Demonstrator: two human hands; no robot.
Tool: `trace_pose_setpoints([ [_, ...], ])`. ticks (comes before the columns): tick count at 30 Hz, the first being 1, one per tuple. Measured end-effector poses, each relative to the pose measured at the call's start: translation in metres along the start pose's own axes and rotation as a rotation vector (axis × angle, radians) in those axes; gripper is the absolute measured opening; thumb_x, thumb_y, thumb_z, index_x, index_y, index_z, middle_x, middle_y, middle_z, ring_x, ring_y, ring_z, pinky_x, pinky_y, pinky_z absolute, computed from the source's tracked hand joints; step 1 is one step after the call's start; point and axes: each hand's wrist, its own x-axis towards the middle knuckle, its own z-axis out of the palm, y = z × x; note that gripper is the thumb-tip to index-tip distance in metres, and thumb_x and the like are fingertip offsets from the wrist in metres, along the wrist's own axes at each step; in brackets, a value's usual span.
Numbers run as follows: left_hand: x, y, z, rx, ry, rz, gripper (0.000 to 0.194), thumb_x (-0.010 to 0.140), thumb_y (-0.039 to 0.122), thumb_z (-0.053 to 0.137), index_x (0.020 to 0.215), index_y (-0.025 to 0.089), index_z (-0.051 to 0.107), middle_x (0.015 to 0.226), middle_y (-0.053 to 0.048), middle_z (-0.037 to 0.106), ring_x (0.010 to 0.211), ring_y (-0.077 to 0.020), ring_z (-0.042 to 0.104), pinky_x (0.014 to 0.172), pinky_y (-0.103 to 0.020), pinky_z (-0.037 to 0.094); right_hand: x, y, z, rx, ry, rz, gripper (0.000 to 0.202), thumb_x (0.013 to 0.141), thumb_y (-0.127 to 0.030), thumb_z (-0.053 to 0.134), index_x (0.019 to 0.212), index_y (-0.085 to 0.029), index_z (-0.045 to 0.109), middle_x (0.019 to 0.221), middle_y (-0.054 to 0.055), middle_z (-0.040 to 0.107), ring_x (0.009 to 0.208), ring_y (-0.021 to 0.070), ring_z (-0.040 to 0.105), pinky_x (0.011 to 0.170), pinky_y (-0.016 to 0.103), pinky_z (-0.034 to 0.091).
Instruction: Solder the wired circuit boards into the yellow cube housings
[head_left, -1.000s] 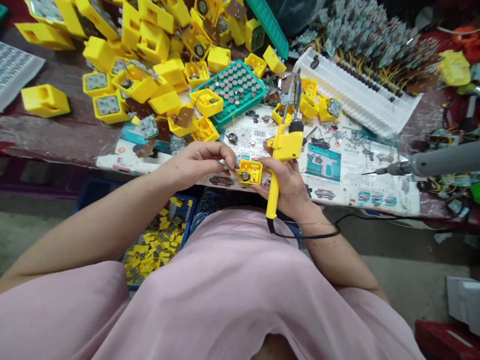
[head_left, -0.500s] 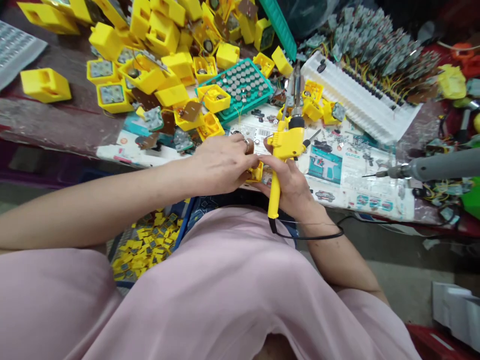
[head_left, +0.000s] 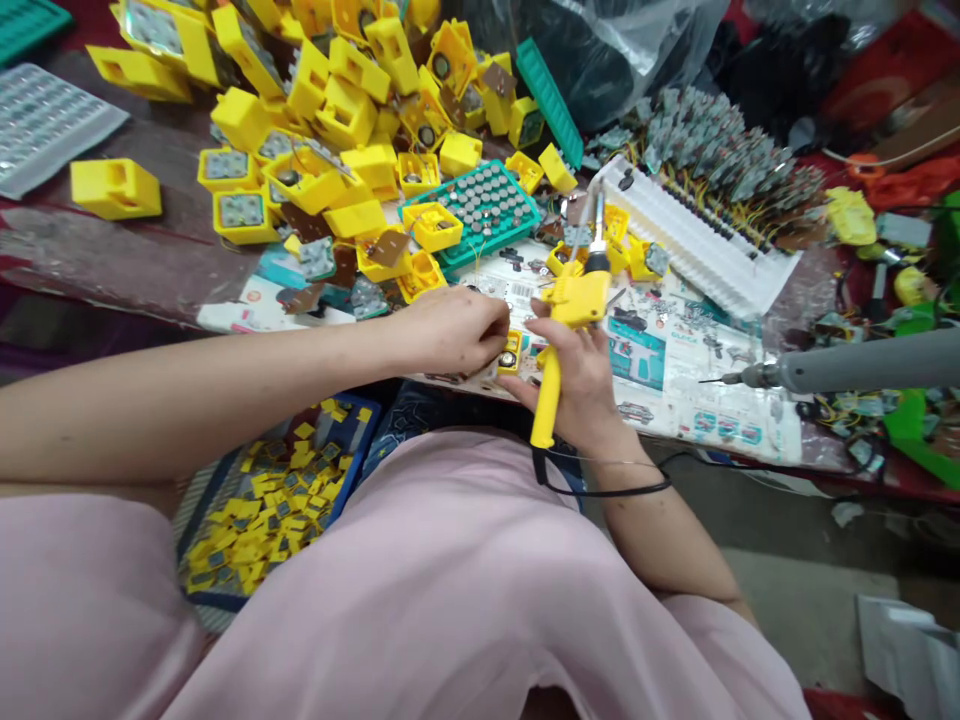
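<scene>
My right hand [head_left: 576, 375] is wrapped round a yellow soldering gun [head_left: 550, 395], its metal tip pointing away from me and a black cord leaving its lower end. The right thumb and fingers also lie around a small open yellow case [head_left: 510, 352] at the table's near edge. A round metal part shows inside that case. Close against its left side is my left hand [head_left: 466, 332], fingers curled in and pressed together. Whatever those fingertips may hold is hidden.
Yellow cases [head_left: 345, 110] are heaped at the back left. A green tray [head_left: 491, 215] holds round metal discs. Wired circuit boards line a white foam rack [head_left: 697, 240]. A grey electric screwdriver [head_left: 862, 362] juts in from the right. Below, a blue crate [head_left: 352, 440] contains yellow pieces.
My left hand has drawn slightly left off the small yellow case, curling its fingers, so the round part inside now shows. The right hand still holds the soldering gun. The view has shifted a little.
</scene>
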Motion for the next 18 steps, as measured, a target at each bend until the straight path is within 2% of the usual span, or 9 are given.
trace_pose_setpoints([
  [3,0.006,-0.008,-0.004,-0.171,-0.111,0.041,0.024,0.085,0.030,0.048,0.089,0.017,0.068,0.077,-0.005,0.070,0.070,-0.0184,0.064,0.062,-0.026,0.043,0.000,-0.001,0.008,0.074,-0.070,-0.040,0.041,0.092,-0.028,0.063,0.130,-0.023,0.047,0.121,0.008,0.070,0.107,0.0238,0.068,0.100,0.043,0.052],
  [7,0.004,-0.013,-0.011,-0.364,-0.302,0.082,0.030,0.087,0.041,0.046,0.084,0.017,0.063,0.077,-0.004,0.067,0.070,-0.0174,0.062,0.061,-0.025,0.041,0.002,0.003,0.004,0.189,-0.101,-0.085,0.041,0.095,-0.031,0.061,0.132,-0.024,0.046,0.117,0.008,0.071,0.106,0.0230,0.068,0.095,0.039,0.056],
  [9,-0.003,-0.008,-0.011,-0.382,-0.304,0.083,0.040,0.089,0.053,0.044,0.091,0.017,0.060,0.084,-0.006,0.068,0.074,-0.0189,0.063,0.063,-0.026,0.041,0.003,0.003,-0.002,0.187,-0.088,-0.044,0.042,0.096,-0.033,0.059,0.135,-0.025,0.044,0.123,0.009,0.068,0.111,0.0242,0.067,0.096,0.040,0.057],
  [11,-0.011,-0.002,-0.008,-0.356,-0.252,0.073,0.053,0.086,0.068,0.045,0.097,0.017,0.058,0.089,-0.007,0.068,0.077,-0.0202,0.062,0.063,-0.027,0.041,0.004,0.001,-0.009,0.180,-0.081,-0.002,0.043,0.097,-0.034,0.057,0.137,-0.026,0.043,0.125,0.010,0.067,0.114,0.0257,0.066,0.095,0.041,0.057],
  [14,-0.019,0.003,0.002,-0.390,-0.191,0.079,0.063,0.082,0.077,0.047,0.100,0.017,0.056,0.089,-0.006,0.065,0.074,-0.0190,0.059,0.061,-0.027,0.038,0.004,-0.003,-0.017,0.217,-0.087,0.003,0.044,0.096,-0.034,0.059,0.137,-0.027,0.044,0.130,0.012,0.065,0.117,0.0263,0.066,0.095,0.041,0.058],
  [16,-0.020,0.000,0.008,-0.579,-0.234,0.102,0.062,0.080,0.077,0.052,0.098,0.018,0.053,0.083,-0.004,0.063,0.070,-0.0167,0.058,0.060,-0.026,0.038,0.004,-0.004,-0.021,0.269,-0.081,-0.002,0.046,0.094,-0.032,0.062,0.136,-0.027,0.044,0.137,0.012,0.062,0.122,0.0261,0.064,0.098,0.041,0.058],
  [18,-0.018,-0.006,0.013,-0.821,-0.330,0.128,0.062,0.075,0.078,0.058,0.093,0.019,0.051,0.077,-0.001,0.061,0.067,-0.0153,0.058,0.059,-0.025,0.040,0.004,-0.004,-0.022,0.341,-0.083,0.019,0.050,0.091,-0.030,0.068,0.135,-0.028,0.044,0.139,0.012,0.060,0.123,0.0254,0.064,0.098,0.040,0.059],
])
